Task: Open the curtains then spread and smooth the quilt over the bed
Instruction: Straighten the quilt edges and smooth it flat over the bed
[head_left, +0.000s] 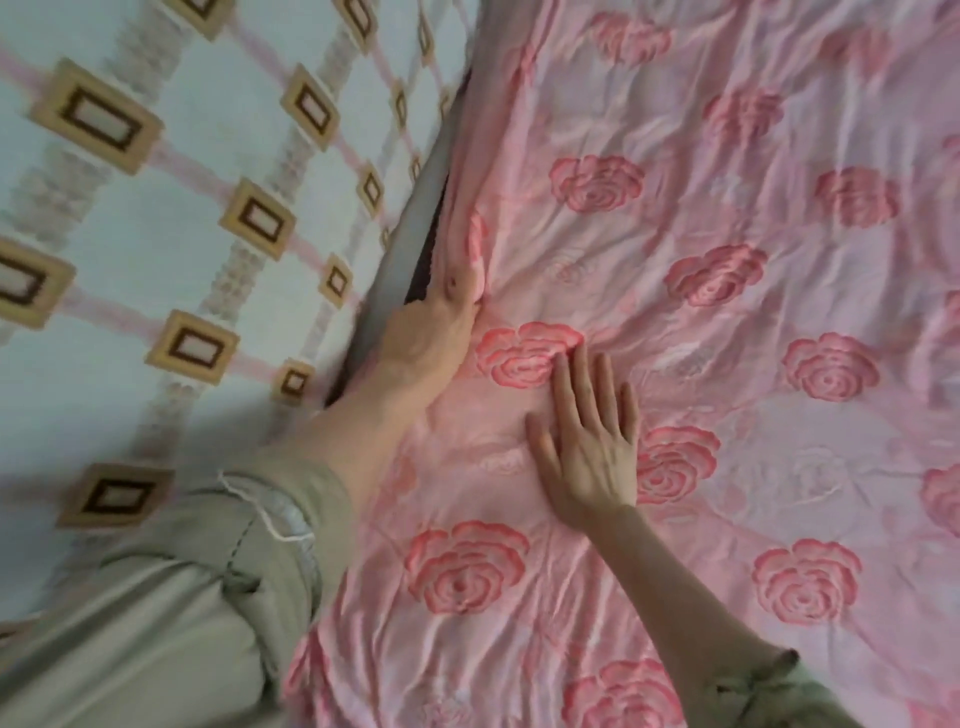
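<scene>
A pink quilt (727, 364) with a rose pattern lies spread over the bed and fills the right of the head view, with small wrinkles across it. My left hand (431, 332) is at the quilt's left edge, fingers curled around a bunched fold of the fabric by the side of the bed. My right hand (587, 441) lies flat on the quilt with fingers apart, just right of the left hand, palm down beside a rose. No curtains are in view.
A tiled floor (156, 234) with brown square insets runs along the left of the bed. My body in a beige-green garment (156, 597) stands at the lower left, against the bed's side.
</scene>
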